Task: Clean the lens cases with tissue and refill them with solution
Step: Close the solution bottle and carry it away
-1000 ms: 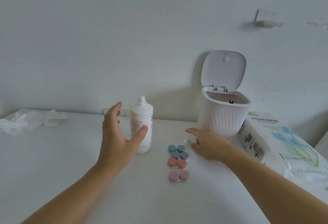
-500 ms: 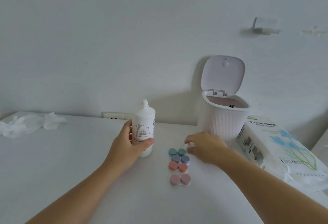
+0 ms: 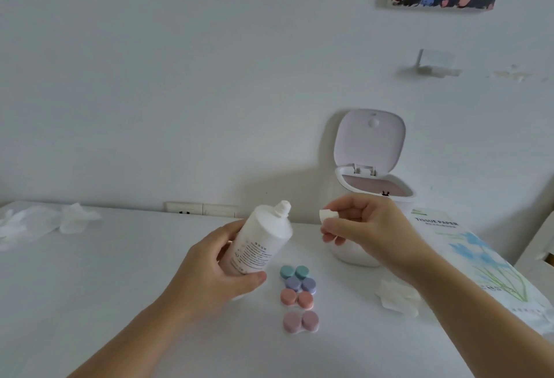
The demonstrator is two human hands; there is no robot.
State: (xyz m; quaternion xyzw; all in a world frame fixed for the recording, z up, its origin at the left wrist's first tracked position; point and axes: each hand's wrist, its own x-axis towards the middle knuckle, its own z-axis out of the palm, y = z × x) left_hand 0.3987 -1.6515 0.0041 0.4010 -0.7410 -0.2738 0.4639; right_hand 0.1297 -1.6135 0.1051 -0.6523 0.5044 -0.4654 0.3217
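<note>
Gripping: left hand (image 3: 209,269) is wrapping the smooth white plastic solution bottle (image 3: 260,242) mid-body, probably slippery.
Pinching: right hand (image 3: 364,227) is holding its small light white cap (image 3: 325,215) beside the nozzle.

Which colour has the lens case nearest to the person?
The nearest round-capped plastic lens case is pale pink; the head view shows it best.

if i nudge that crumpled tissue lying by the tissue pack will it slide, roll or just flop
The crumpled tissue is probably very light and floppy: it lies thin and wrinkled on the table. A nudge would likely drag or fold it, not roll it. It looks apt to crush in fingers; whether it is damp cannot be told.
</note>
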